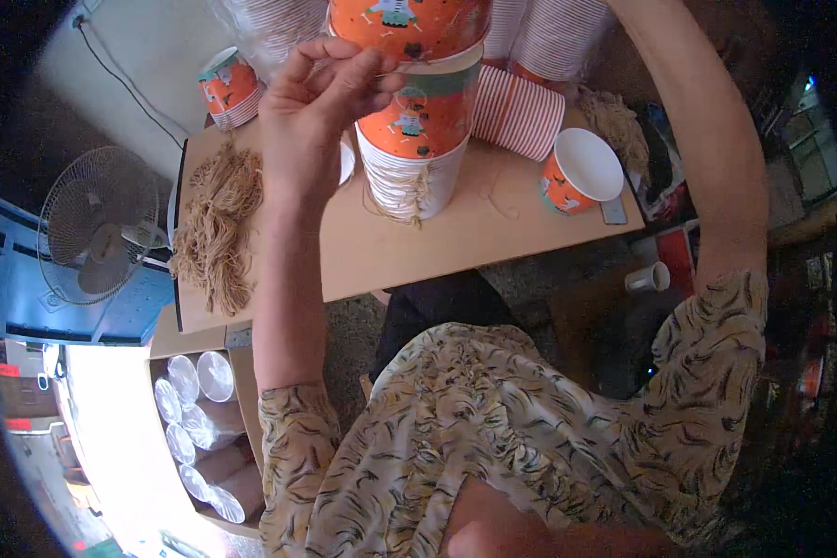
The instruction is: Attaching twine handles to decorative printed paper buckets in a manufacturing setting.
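A tall stack of paper buckets stands on the cardboard-topped table (400, 256) in front of me. Its orange upper bucket (428, 33) has printed figures and runs out of view at the top. Below it sits another orange bucket (432, 116), over many nested white rims (391, 177) with twine loops (420, 191) hanging down their side. My left hand (330, 88) is closed in a pinch at the upper bucket's lower edge, on what looks like a thin string (402, 67). My right arm (688, 112) reaches up past the top edge, so that hand is hidden.
Twine bundles lie at left (219, 223) and right (618, 130). A single bucket (581, 172), a bucket stack on its side (521, 112) and a phone (614, 210) sit at right. At left are a fan (93, 228) and a box (251, 372) of wrapped stacks.
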`<state>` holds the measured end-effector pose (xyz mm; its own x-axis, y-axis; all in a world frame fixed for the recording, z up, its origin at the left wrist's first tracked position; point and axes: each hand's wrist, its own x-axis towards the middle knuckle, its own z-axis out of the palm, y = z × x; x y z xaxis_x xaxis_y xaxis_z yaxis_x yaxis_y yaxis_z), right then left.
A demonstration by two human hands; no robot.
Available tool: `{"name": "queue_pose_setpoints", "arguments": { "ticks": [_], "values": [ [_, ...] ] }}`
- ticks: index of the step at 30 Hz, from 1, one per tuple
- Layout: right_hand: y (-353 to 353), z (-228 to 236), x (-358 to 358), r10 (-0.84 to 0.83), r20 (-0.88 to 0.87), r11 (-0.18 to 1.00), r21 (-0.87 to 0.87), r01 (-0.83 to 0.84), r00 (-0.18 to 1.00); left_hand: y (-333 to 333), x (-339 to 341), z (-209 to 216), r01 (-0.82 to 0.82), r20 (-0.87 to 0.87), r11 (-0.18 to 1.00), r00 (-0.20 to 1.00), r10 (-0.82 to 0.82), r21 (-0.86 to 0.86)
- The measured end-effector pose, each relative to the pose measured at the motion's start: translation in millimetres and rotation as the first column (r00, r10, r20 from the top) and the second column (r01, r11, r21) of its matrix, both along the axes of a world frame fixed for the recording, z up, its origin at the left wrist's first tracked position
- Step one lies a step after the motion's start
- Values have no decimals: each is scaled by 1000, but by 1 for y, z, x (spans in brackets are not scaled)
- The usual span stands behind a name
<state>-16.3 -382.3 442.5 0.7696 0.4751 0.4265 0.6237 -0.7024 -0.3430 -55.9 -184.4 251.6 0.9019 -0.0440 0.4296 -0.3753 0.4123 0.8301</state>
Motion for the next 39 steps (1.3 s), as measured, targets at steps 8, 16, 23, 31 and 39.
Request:
{"name": "queue_pose_setpoints", "arguments": {
  "ticks": [8, 16, 23, 31, 39],
  "values": [
    [-18, -17, 17, 26, -85, 993, 114, -16, 996, 19, -9, -20, 69, -101, 973, 994, -48, 218],
    [-25, -11, 21, 166, -149, 978, 153, -143, 975, 13, 5, -36, 66, -222, 979, 975, -22, 191],
    [-24, -22, 30, 84, -215, 991, 117, -60, 973, 9, 18, -32, 108, -264, 993, 960, -92, 49],
    [-24, -25, 30, 95, -227, 990, 127, -67, 969, 15, 31, -46, 174, -229, 984, 957, -179, -43],
    [-22, -40, 41, 51, -225, 994, 109, -27, 973, 14, 11, -31, 120, -267, 991, 959, -100, 59]
  ]
}}
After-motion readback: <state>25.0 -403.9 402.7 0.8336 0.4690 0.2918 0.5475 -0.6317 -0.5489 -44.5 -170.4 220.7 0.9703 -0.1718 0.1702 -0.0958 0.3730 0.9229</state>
